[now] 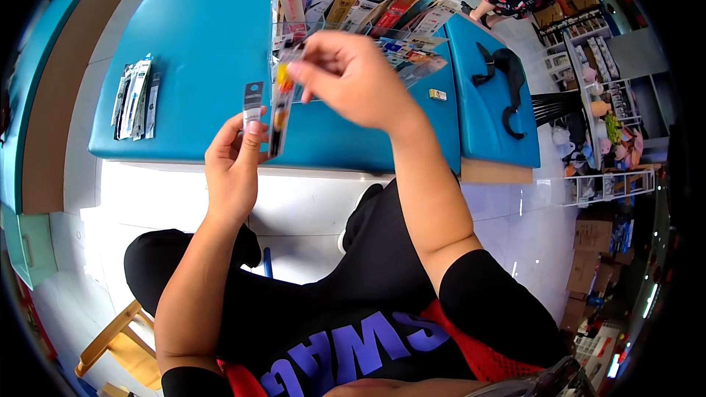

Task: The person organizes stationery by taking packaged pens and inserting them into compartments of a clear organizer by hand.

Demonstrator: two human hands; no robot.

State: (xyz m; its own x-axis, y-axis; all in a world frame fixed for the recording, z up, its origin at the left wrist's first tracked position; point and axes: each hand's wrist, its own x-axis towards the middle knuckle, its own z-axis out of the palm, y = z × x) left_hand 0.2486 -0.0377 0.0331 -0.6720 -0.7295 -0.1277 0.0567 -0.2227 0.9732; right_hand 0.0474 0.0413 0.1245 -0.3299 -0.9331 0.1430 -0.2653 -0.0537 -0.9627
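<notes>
My left hand (232,169) pinches a dark-topped packet (253,93); my right hand (354,79) pinches a clear packet (281,114) beside it, near the blue table (198,22). Both seem light, slippery, slightly bendable; narrow edges probably give good hold.

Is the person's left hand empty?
No, the left hand holds a slim packet with a dark grey top, its thumb pressed against the front.

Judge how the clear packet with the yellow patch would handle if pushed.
The packet runs straight beyond the right hand, so it's probably fairly stiff. Being slim, it should be light. Its shiny, see-through surface suggests it may slip.
</notes>
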